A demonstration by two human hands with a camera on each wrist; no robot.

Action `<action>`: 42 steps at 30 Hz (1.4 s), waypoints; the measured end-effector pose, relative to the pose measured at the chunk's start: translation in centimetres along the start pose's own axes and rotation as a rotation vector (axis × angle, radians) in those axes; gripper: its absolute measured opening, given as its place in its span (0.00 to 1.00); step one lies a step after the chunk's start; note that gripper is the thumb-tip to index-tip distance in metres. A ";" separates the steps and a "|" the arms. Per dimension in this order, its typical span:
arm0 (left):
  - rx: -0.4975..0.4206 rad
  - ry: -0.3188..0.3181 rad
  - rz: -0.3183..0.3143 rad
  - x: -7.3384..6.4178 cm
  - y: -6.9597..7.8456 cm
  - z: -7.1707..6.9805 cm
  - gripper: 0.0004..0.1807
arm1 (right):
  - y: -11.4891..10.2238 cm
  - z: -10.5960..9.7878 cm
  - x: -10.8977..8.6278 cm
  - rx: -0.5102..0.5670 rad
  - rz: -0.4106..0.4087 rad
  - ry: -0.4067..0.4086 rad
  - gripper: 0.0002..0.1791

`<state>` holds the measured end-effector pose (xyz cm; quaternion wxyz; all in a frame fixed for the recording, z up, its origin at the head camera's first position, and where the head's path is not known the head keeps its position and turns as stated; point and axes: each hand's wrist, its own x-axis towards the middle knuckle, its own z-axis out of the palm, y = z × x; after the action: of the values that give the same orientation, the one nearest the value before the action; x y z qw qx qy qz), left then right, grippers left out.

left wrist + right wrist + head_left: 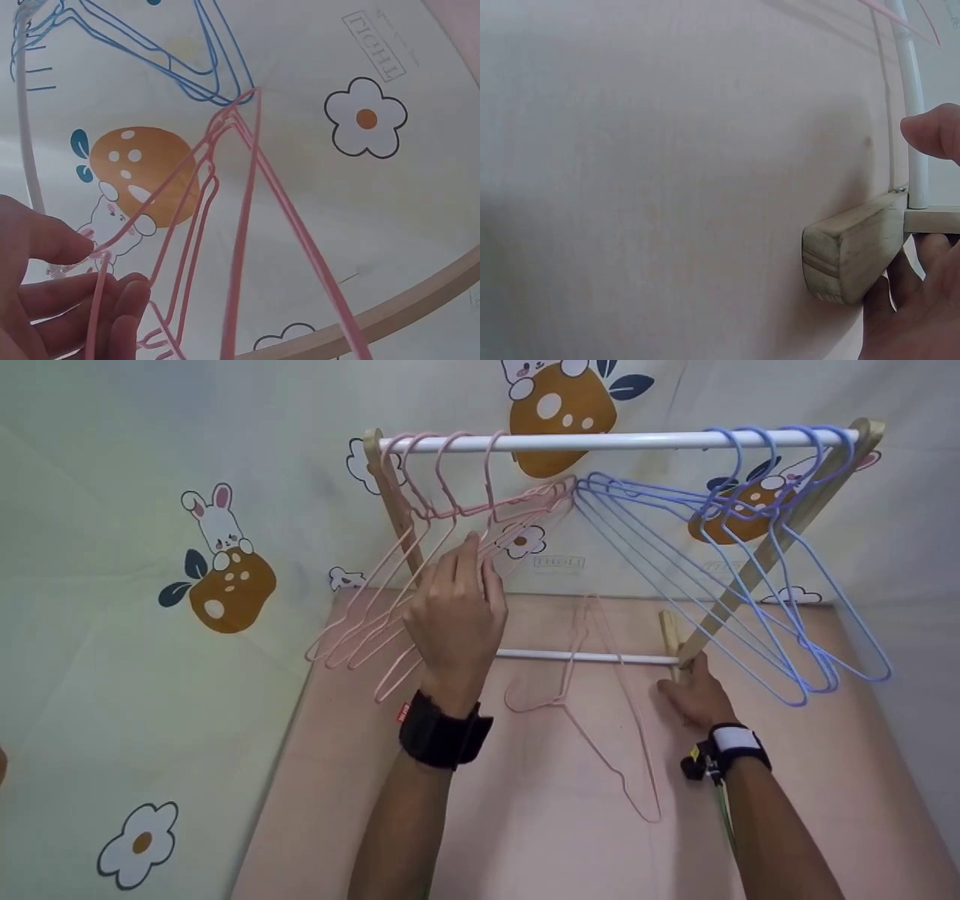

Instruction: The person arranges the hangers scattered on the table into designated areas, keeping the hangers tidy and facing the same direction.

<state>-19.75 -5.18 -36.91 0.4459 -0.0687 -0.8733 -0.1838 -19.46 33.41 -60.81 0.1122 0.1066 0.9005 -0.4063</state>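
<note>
My left hand (457,615) pinches a pink hanger (96,304) near its neck, thumb on one side and fingers on the other. That hanger's hook sits over the white top rail (607,441), rightmost among several pink hangers (360,592) at the rail's left end. Low on the right, my right hand (701,697) grips the clothes rack's wooden leg (750,566) where it meets the foot (866,247). In the right wrist view, the thumb is beside the lower white rod (913,90) and the fingers reach under the wood. Several blue hangers (750,637) hang above this hand.
Another pink hanger (641,735) lies on the pink tabletop (555,840) between my forearms, its upper end near the lower rod. Behind the rack stands a pale cloth backdrop (300,510) printed with rabbits and flowers. The rack's left wooden leg (388,495) is partly hidden by pink hangers.
</note>
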 end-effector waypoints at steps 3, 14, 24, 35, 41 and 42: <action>-0.014 -0.053 -0.007 0.2 0.1 -1.1 0.14 | 0.0 -0.1 0.1 -0.007 0.001 -0.005 0.45; -0.012 -0.159 0.077 -0.9 1.7 -2.6 0.18 | -0.9 -0.5 -0.5 0.027 0.011 -0.028 0.36; -0.010 -0.198 0.069 -1.7 2.0 -3.3 0.24 | -1.3 -0.4 -0.9 0.006 0.004 0.011 0.40; -0.066 -0.189 0.084 -2.2 1.7 -3.6 0.21 | -0.3 -0.3 -0.4 0.031 -0.009 -0.002 0.48; -0.089 -0.115 0.134 -2.9 1.9 -3.4 0.17 | -0.4 -0.1 -0.3 0.000 -0.037 0.003 0.47; -0.100 -0.100 0.149 -3.2 2.1 -3.3 0.16 | -0.4 -0.1 -0.3 -0.009 -0.039 0.004 0.46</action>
<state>-14.82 -4.40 -37.18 0.4105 -0.1646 -0.8766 -0.1897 -19.34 33.20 -60.32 0.1029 0.0891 0.9044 -0.4043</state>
